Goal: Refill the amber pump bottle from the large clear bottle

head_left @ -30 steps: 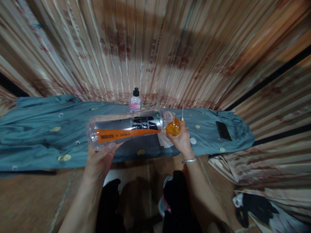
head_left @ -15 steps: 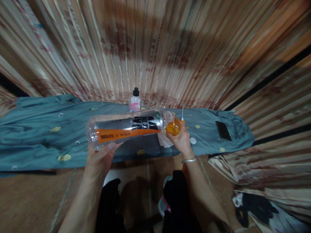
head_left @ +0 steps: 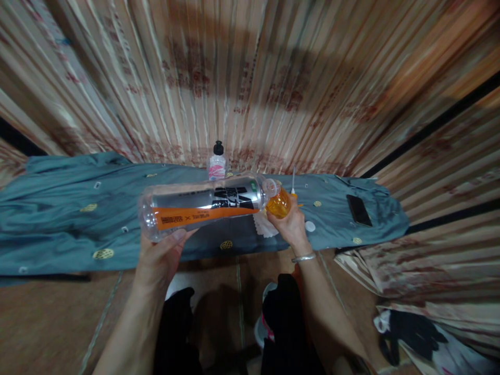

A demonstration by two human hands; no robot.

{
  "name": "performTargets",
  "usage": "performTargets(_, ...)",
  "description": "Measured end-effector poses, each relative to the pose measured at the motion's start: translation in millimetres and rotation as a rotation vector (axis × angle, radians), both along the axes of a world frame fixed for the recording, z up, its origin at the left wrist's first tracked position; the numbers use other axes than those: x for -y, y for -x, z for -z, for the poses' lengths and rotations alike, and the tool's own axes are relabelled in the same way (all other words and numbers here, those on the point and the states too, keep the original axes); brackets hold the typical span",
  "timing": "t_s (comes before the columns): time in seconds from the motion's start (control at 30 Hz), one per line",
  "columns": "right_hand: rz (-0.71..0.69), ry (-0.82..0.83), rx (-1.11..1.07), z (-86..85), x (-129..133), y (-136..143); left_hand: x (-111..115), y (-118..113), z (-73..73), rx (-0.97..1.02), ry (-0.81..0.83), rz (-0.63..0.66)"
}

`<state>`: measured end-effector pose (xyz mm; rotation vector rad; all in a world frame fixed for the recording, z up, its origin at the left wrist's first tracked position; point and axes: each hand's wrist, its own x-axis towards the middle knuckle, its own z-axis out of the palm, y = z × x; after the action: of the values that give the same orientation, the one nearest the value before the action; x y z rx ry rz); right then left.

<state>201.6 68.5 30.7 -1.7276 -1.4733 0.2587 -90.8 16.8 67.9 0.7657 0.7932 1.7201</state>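
Observation:
My left hand [head_left: 164, 255] is closed round the underside of a large clear bottle [head_left: 203, 205] with a silver and orange label. The bottle lies nearly level, its neck pointing right. That neck meets a small container of orange liquid [head_left: 278, 203], which my right hand [head_left: 292, 223] grips; whether the two mouths touch I cannot tell. Under the small container, a white lacy piece [head_left: 265, 227] rests on the cloth. A small round white disc [head_left: 310, 226] lies just right of my right hand.
The teal cloth [head_left: 117, 208] covers a long narrow surface. A black-capped bottle [head_left: 217, 164] stands behind the large bottle. A thin upright item [head_left: 294, 182] is beyond my right hand, and a dark phone [head_left: 359, 210] lies farther right. Pleated curtains [head_left: 234, 78] hang behind.

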Motion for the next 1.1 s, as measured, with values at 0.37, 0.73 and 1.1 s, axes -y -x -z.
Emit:
performTargets(0.37, -0.009, -0.016, -0.007, 1.9, -0.4, -0.4, 0.9, -1.6, -5.3, 0.003, 0.026, -0.005)
performTargets(0.73, -0.003, -0.019, -0.002, 2.3, -0.7, -0.8, 0.8, 0.3, -1.4, -0.030, 0.024, 0.001)
performTargets(1.1, -0.013, -0.016, -0.019, 1.5, -0.3, -1.4, 1.4, -2.3, -5.9, -0.031, 0.034, -0.008)
